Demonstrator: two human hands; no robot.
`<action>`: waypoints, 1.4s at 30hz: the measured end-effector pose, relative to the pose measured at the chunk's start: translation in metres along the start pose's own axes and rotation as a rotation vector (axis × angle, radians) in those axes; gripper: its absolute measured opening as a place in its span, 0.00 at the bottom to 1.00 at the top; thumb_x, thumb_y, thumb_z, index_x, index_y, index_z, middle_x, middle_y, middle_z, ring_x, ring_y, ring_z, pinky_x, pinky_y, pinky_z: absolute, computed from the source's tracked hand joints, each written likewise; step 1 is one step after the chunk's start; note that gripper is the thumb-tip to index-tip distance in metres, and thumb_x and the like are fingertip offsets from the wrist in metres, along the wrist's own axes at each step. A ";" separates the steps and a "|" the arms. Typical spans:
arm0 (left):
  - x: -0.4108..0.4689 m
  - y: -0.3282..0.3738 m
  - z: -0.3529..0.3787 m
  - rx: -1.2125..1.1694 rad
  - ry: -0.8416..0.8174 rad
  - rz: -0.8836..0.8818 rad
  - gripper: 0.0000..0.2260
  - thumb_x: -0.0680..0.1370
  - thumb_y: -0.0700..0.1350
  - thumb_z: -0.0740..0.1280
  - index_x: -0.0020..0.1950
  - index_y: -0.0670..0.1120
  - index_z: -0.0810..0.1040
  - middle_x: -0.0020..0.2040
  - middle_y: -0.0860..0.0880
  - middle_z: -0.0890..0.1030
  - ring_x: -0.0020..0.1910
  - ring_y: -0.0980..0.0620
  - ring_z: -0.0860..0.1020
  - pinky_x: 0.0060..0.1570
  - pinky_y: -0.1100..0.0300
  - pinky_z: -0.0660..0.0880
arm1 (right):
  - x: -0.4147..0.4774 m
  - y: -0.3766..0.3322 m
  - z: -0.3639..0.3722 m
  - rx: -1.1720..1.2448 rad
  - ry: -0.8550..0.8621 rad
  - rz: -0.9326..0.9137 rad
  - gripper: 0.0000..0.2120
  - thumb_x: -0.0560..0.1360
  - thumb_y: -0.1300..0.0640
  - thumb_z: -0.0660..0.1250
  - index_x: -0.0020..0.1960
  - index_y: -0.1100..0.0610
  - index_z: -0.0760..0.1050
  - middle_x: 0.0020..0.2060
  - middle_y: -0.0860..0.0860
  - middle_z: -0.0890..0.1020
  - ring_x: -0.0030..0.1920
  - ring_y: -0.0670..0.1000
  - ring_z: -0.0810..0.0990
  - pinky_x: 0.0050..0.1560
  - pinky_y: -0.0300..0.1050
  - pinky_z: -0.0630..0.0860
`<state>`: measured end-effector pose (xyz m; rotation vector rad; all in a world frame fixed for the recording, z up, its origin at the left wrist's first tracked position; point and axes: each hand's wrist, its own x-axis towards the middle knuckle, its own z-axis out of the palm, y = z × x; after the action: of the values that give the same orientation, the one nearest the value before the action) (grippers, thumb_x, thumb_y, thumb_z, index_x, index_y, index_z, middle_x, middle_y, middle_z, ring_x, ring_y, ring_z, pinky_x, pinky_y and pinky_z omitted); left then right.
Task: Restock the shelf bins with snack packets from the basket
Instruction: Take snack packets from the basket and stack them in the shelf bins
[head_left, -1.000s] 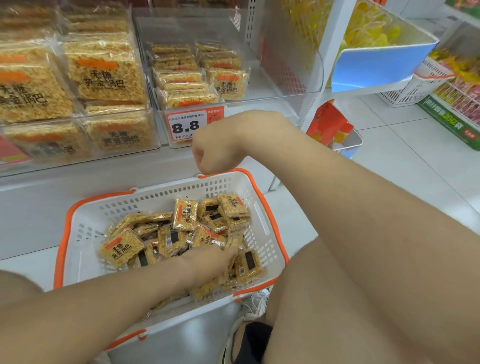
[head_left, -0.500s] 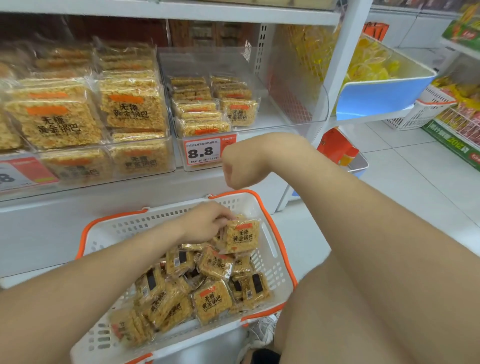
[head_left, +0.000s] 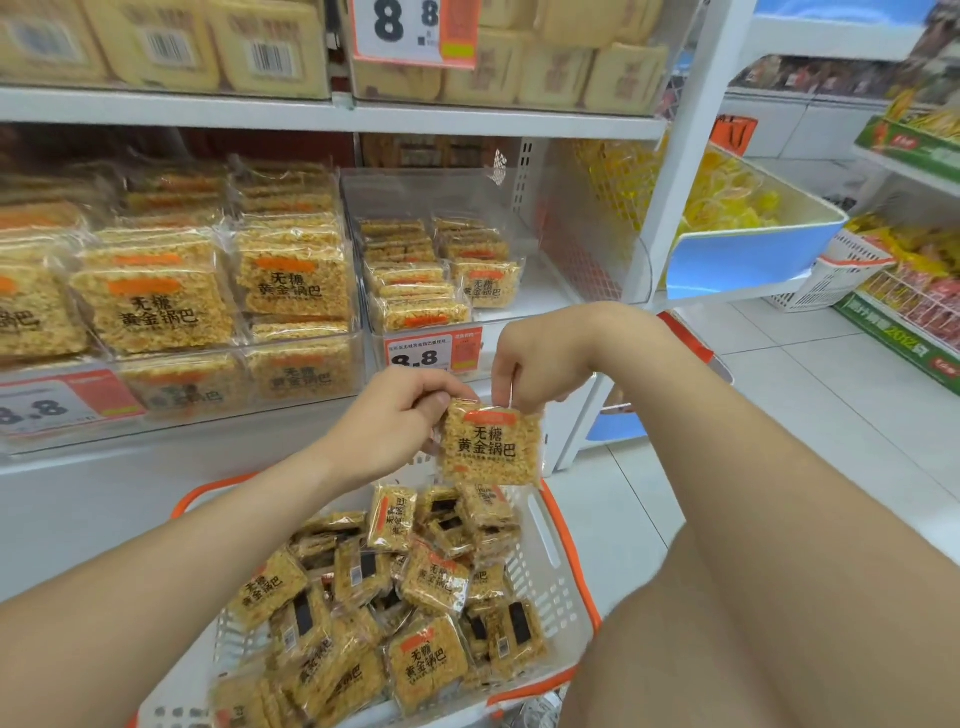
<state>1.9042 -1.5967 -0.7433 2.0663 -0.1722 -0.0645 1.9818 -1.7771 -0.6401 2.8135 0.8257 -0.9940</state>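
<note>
Pinching the square clear-wrapped golden rice-cracker packet (head_left: 491, 449) by its slick top edge alone with left hand (head_left: 400, 415) and right hand (head_left: 540, 358), likely risking a slip back into the white orange-rimmed plastic basket (head_left: 553, 535). Hanging above that basket, below the part-filled clear shelf bin (head_left: 576, 270), showing an orange label, looking flat and brittle.

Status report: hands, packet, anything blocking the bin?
Left hand and right hand both pinch one packet by its top corners. Packet hangs above the basket, in front of the part-filled bin. Nothing visibly in the way.
</note>
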 end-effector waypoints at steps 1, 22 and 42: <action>0.000 0.003 0.000 0.020 0.028 0.017 0.15 0.87 0.37 0.59 0.61 0.47 0.85 0.30 0.56 0.75 0.31 0.57 0.77 0.38 0.58 0.84 | 0.001 0.000 0.000 0.028 0.014 -0.023 0.09 0.78 0.57 0.70 0.56 0.49 0.84 0.41 0.40 0.83 0.37 0.39 0.81 0.37 0.38 0.77; 0.036 0.015 -0.011 0.924 0.216 0.338 0.20 0.79 0.45 0.62 0.70 0.41 0.75 0.69 0.43 0.76 0.68 0.42 0.73 0.69 0.48 0.73 | 0.070 0.054 -0.034 0.487 1.054 0.110 0.11 0.78 0.50 0.59 0.57 0.44 0.78 0.51 0.48 0.83 0.61 0.62 0.72 0.62 0.59 0.71; 0.049 0.013 -0.017 0.933 0.255 0.412 0.11 0.78 0.44 0.63 0.58 0.44 0.78 0.52 0.46 0.81 0.50 0.45 0.73 0.46 0.52 0.75 | 0.136 0.055 -0.052 0.814 0.669 0.329 0.36 0.67 0.59 0.81 0.70 0.61 0.67 0.54 0.55 0.78 0.49 0.56 0.82 0.39 0.49 0.82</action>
<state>1.9531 -1.5950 -0.7224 2.8781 -0.5419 0.6399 2.1277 -1.7494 -0.6874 3.8744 -0.1332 -0.3514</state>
